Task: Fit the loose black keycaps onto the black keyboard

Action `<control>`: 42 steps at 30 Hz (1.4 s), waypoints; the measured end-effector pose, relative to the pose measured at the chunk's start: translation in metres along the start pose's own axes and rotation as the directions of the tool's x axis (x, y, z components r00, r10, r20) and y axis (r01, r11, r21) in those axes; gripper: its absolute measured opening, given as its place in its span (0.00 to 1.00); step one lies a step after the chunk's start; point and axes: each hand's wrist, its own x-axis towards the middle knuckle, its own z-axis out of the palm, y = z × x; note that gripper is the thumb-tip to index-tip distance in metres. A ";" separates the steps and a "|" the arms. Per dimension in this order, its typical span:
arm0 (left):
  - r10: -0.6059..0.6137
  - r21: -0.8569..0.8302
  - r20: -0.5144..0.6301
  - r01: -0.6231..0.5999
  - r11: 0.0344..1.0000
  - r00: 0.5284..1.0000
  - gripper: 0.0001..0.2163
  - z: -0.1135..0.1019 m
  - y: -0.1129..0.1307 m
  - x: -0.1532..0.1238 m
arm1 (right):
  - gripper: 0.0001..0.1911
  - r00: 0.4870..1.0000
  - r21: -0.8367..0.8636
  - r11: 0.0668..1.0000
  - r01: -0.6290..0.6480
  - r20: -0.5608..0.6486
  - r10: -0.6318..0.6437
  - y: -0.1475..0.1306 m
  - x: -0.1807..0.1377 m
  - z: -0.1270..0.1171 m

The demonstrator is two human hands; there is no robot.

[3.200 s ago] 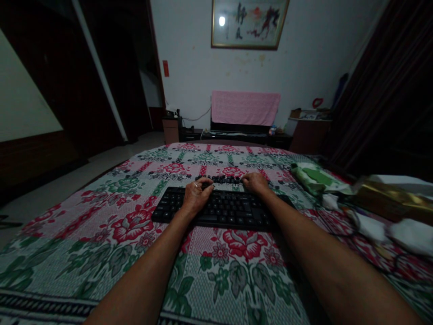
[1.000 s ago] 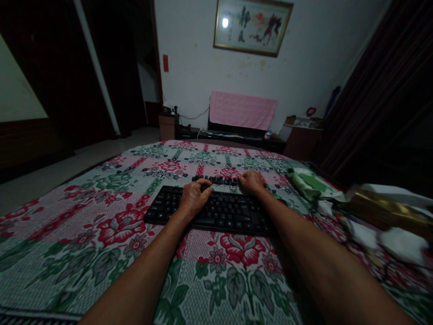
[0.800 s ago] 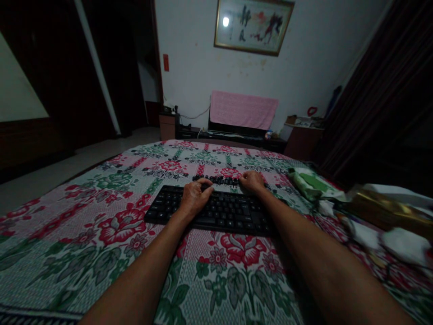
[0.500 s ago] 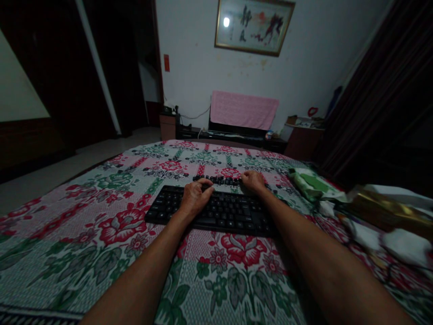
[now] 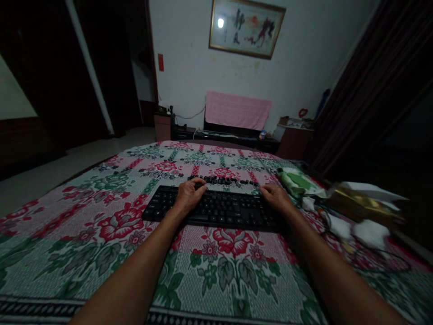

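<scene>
Keyboard (image 5: 221,210) on floral cloth (image 5: 125,223), blk pcs (image 5: 223,181) at 12 o'clock. L hand (image 5: 190,194) at 11, curled; R hand (image 5: 276,197) at 2, bunched; can't tell if pinching.

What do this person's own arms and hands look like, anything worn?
The left forearm and right forearm are bare, with no sleeve, watch or bracelet in view. The left hand and right hand are ungloved, without visible cables or markings; it is too dim to tell about rings.

The right hand (image 5: 275,197) has been drawn toward the keyboard (image 5: 219,210)'s right end, and more small black pieces (image 5: 233,182) have been uncovered
</scene>
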 end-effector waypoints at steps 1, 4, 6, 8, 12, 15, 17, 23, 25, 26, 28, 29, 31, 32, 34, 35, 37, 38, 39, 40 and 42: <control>0.001 -0.003 0.006 -0.001 1.000 1.000 0.09 0.000 0.001 0.000 | 0.17 1.000 0.016 1.000 -0.018 -0.008 0.018 0.007 -0.006 0.001; 0.030 -0.016 0.020 -0.030 0.999 0.999 0.08 0.000 0.006 0.000 | 0.17 0.999 0.076 0.996 -0.045 -0.010 0.046 0.018 -0.016 0.005; 0.047 -0.037 0.026 -0.046 0.998 0.999 0.08 0.002 0.009 -0.001 | 0.17 0.999 0.127 0.991 -0.047 -0.020 0.050 0.020 -0.018 0.007; 0.044 -0.077 0.034 -0.041 0.996 0.998 0.09 0.004 0.011 -0.002 | 0.17 0.998 0.192 0.981 -0.035 -0.037 0.043 0.019 -0.017 0.008; 0.000 -0.127 0.026 0.003 0.992 1.000 0.08 0.009 0.009 -0.002 | 0.17 0.997 0.304 0.952 -0.038 -0.047 0.055 0.019 -0.018 0.010; -0.029 -0.110 0.012 0.030 0.993 1.000 0.08 0.011 0.005 -0.001 | 0.17 0.994 0.349 0.933 -0.084 -0.038 0.103 0.019 -0.019 0.010; -0.027 -0.108 0.040 0.031 0.994 0.999 0.08 0.010 0.005 -0.001 | 0.17 0.993 0.369 0.924 -0.097 -0.034 0.117 0.019 -0.020 0.010; -0.037 -0.242 0.176 0.080 0.967 0.984 0.08 0.003 0.012 -0.001 | 0.15 0.993 0.223 0.974 -0.030 -0.101 0.054 0.005 -0.022 0.002; -0.049 -0.278 0.241 0.117 0.953 0.969 0.08 -0.001 0.017 -0.001 | 0.15 0.987 0.161 0.986 0.051 -0.156 -0.026 -0.009 -0.024 0.000; -0.051 -0.290 0.269 0.131 0.948 0.962 0.08 -0.003 0.019 -0.001 | 0.15 0.984 0.153 0.984 0.095 -0.164 -0.070 -0.017 -0.025 -0.001; -0.043 -0.308 0.311 0.143 0.940 0.950 0.08 -0.007 0.022 -0.001 | 0.15 0.980 0.151 0.975 0.166 -0.139 -0.145 -0.033 -0.029 0.000; -0.036 -0.314 0.323 0.143 0.938 0.946 0.08 -0.008 0.024 -0.001 | 0.15 0.975 0.154 0.967 0.204 -0.115 -0.188 -0.040 -0.030 0.002; -0.034 -0.318 0.346 0.151 0.936 0.938 0.08 -0.010 0.026 0.000 | 0.14 0.961 0.155 0.949 0.274 -0.069 -0.266 -0.052 -0.034 0.007; -0.042 -0.317 0.356 0.163 0.934 0.934 0.08 -0.011 0.027 0.000 | 0.13 0.954 0.155 0.941 0.301 -0.056 -0.296 -0.056 -0.035 0.009; -0.067 -0.314 0.379 0.196 0.929 0.923 0.08 -0.012 0.029 0.001 | 0.13 0.942 0.155 0.929 0.335 -0.047 -0.332 -0.060 -0.037 0.012; -0.077 -0.313 0.391 0.211 0.926 0.917 0.08 -0.012 0.029 0.002 | 0.13 0.939 0.157 0.926 0.343 -0.050 -0.339 -0.060 -0.037 0.013; -0.094 -0.311 0.409 0.236 0.921 0.908 0.09 -0.011 0.029 0.003 | 0.13 0.939 0.167 0.924 0.344 -0.058 -0.339 -0.061 -0.037 0.013; -0.102 -0.308 0.417 0.246 0.919 0.903 0.09 -0.010 0.029 0.004 | 0.13 0.939 0.172 0.923 0.344 -0.061 -0.338 -0.061 -0.037 0.013; -0.110 -0.303 0.424 0.255 0.918 0.899 0.09 -0.009 0.029 0.005 | 0.13 0.939 0.177 0.922 0.345 -0.066 -0.338 -0.062 -0.037 0.012; -0.116 -0.294 0.432 0.262 0.919 0.894 0.10 -0.009 0.030 0.006 | 0.13 0.938 0.180 0.920 0.348 -0.071 -0.340 -0.063 -0.037 0.012; -0.122 -0.261 0.453 0.262 0.929 0.883 0.10 -0.009 0.032 0.009 | 0.13 0.933 0.185 0.915 0.359 -0.077 -0.350 -0.067 -0.038 0.013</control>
